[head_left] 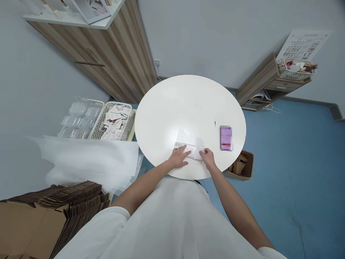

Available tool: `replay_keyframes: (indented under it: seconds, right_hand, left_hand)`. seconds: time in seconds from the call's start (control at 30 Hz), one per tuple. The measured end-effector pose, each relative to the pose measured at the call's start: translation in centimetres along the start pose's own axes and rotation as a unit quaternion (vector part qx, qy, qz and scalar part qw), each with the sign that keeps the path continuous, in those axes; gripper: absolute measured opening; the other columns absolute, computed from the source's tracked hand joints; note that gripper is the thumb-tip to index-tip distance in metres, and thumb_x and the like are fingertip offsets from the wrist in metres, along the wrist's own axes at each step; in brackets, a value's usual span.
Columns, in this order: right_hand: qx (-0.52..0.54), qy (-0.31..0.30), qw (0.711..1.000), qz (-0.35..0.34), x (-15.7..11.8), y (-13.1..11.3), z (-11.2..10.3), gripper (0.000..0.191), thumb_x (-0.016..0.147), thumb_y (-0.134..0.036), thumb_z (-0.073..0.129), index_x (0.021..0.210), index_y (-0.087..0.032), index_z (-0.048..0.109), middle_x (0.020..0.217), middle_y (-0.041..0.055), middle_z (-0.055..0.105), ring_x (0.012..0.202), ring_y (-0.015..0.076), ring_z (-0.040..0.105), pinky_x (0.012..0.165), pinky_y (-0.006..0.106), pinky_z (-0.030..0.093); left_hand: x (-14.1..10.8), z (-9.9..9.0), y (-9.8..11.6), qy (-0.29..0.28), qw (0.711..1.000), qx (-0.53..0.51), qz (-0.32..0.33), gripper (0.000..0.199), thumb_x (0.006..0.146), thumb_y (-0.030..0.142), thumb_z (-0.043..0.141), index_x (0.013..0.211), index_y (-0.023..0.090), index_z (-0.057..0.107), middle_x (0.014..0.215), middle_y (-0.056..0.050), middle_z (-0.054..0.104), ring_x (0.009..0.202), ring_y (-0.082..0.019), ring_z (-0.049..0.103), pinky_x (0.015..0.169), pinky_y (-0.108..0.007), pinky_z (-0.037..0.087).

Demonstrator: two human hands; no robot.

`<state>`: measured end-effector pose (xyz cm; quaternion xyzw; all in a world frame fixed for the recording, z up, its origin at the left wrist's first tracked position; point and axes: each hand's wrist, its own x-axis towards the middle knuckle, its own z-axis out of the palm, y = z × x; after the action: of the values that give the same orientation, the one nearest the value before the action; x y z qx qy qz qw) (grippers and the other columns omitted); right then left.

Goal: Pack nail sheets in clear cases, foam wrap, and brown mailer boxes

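Observation:
A thin white sheet [184, 136], like packing foam or tissue, lies partly folded near the front edge of the round white table [188, 100]. My left hand [178, 157] rests flat on its left part with the fingers spread. At the right end, my right hand [207, 157] pinches the sheet's edge between thumb and fingers. Whether anything is wrapped inside the fold cannot be made out. To the right of my right hand lies a pixelated purple rectangle [225, 138], perhaps a phone.
On the left are a stack of white foam sheets [94, 158], flattened cardboard boxes [32, 223], a basket of cards [115, 118] and clear plastic cases [79, 117]. A cardboard box [248, 167] stands on the floor at right. Behind are a wood cabinet [126, 54] and a low shelf [258, 81].

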<state>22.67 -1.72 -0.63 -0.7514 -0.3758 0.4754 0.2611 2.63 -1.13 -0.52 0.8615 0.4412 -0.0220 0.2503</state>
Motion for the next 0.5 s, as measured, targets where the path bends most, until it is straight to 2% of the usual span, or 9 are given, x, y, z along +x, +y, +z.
replay_keyframes:
  seconds: [0.17, 0.27, 0.37, 0.43, 0.5]
  right_hand:
    - [0.036, -0.027, 0.999, -0.005, -1.2, 0.0, 0.0, 0.016, 0.068, -0.032, 0.052, 0.076, -0.019, 0.048, 0.066, -0.0011, 0.053, 0.053, 0.0113, 0.052, 0.05, 0.025, 0.047]
    - [0.076, -0.079, 0.994, -0.013, -1.1, -0.8, 0.8, 0.017, 0.07, -0.03, 0.052, 0.083, -0.019, 0.049, 0.068, -0.0007, 0.055, 0.056, 0.0118, 0.056, 0.057, 0.027, 0.051]
    - [0.086, -0.114, 0.99, -0.009, -0.9, -1.2, 1.5, 0.021, 0.073, -0.027, 0.05, 0.092, -0.018, 0.05, 0.073, 0.0018, 0.059, 0.062, 0.0128, 0.06, 0.063, 0.028, 0.052]
    - [0.075, -0.123, 0.99, -0.009, -0.7, -1.1, 1.8, 0.024, 0.074, -0.024, 0.048, 0.096, -0.016, 0.051, 0.076, 0.0034, 0.061, 0.064, 0.0131, 0.061, 0.065, 0.029, 0.052]
    - [0.057, -0.126, 0.99, -0.025, -0.4, -0.9, 1.8, 0.028, 0.074, -0.019, 0.046, 0.1, -0.015, 0.052, 0.078, 0.0047, 0.063, 0.066, 0.0135, 0.061, 0.066, 0.029, 0.052]
  left_hand:
    - [-0.2, 0.7, 1.4, -0.004, 1.0, 0.0, 0.009, 0.063, 0.073, 0.046, 0.055, 0.13, 0.032, 0.031, 0.142, -0.01, 0.023, 0.124, -0.03, 0.027, 0.096, -0.048, 0.024]
    - [-0.1, 0.5, 1.5, -0.001, 1.0, 0.002, 0.01, 0.063, 0.073, 0.045, 0.054, 0.13, 0.031, 0.031, 0.141, -0.011, 0.025, 0.125, -0.03, 0.027, 0.096, -0.047, 0.023]
    - [-0.3, 0.0, 1.7, 0.029, 1.0, 0.001, 0.003, 0.07, 0.075, 0.046, 0.051, 0.135, 0.024, 0.022, 0.141, -0.014, 0.024, 0.126, -0.03, 0.025, 0.097, -0.046, 0.023]
    - [-0.6, -0.2, 2.1, 0.049, 0.998, 0.009, 0.025, 0.074, 0.076, 0.045, 0.049, 0.137, 0.022, 0.015, 0.142, -0.014, 0.021, 0.128, -0.029, 0.023, 0.098, -0.045, 0.021]
    - [-0.9, -0.3, 2.5, 0.045, 0.996, 0.027, 0.069, 0.073, 0.077, 0.042, 0.049, 0.138, 0.023, 0.014, 0.143, -0.011, 0.021, 0.129, -0.028, 0.021, 0.1, -0.045, 0.018]
